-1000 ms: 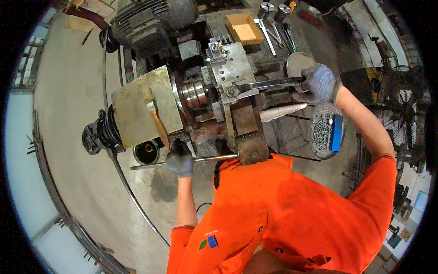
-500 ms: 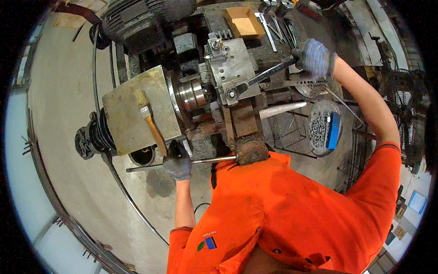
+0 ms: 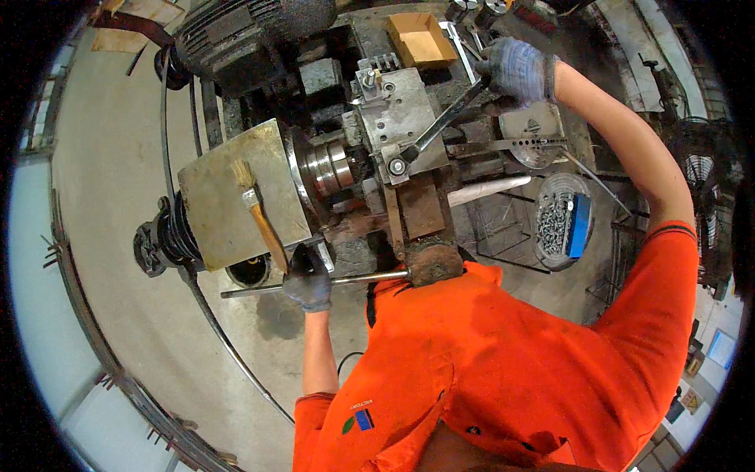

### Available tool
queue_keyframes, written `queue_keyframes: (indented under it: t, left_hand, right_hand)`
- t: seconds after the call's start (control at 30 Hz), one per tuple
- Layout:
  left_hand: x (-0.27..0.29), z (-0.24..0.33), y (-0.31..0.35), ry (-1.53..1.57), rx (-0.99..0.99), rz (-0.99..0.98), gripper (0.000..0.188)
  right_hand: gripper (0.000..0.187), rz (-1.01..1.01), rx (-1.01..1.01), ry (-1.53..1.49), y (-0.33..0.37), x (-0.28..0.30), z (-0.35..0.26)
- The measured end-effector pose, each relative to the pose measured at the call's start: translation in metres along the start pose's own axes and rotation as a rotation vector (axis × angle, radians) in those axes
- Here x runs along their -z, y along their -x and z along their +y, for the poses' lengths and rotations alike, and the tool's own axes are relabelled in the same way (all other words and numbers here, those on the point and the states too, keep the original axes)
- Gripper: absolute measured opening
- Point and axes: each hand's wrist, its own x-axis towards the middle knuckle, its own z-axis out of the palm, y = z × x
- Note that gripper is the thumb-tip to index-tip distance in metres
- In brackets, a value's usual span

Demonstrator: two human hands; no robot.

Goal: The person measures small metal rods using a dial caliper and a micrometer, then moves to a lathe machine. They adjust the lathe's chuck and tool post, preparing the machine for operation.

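Note:
My gloved right hand [image 3: 519, 72] grips the far end of a long wrench [image 3: 444, 119]. The wrench's head sits over a bolt [image 3: 397, 166] at the near corner of a grey metal tool block [image 3: 401, 118]. My left hand [image 3: 307, 281], in a dark-palmed glove, is wrapped round a steel rod [image 3: 366, 278], which runs into a round, grimy hub [image 3: 435, 265] close to my body. Beyond that hand, a wooden-handled brush [image 3: 263, 220] lies on a flat metal cover [image 3: 228, 204]. Right of the cover is a threaded, shiny cylinder [image 3: 329, 167] on the lathe.
A cardboard box [image 3: 422, 39] and a caliper-like steel tool [image 3: 460, 51] lie at the back. To the right stands a basin of metal chips [image 3: 557, 220] with a blue box [image 3: 580, 226] in it. A large motor [image 3: 252, 39] is at the far left.
My right hand has swung the wrench handle away from me and to the left, turning it about the bolt. My left hand stays on the rod.

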Motion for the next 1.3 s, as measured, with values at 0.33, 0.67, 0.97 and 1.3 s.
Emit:
queue_keyframes:
  t: [0.33, 0.67, 0.97, 1.3]
  left_hand:
    - [0.004, 0.008, 0.000, -0.039, -0.017, 0.006, 0.020]
    - [0.006, 0.009, -0.001, -0.007, -0.050, -0.040, 0.024]
    - [0.005, 0.002, 0.001, -0.069, -0.096, -0.087, 0.024]
    - [-0.004, -0.009, 0.003, -0.080, -0.119, 0.001, 0.018]
  right_hand:
    - [0.030, 0.084, -0.227, -0.209, 0.056, -0.008, -0.068]
    - [0.035, -0.073, -0.596, -0.472, 0.085, 0.022, -0.198]
    - [0.029, 0.129, -0.608, -1.045, 0.079, 0.039, -0.232]
    - [0.051, -0.083, -0.919, -2.226, 0.063, 0.041, -0.248]
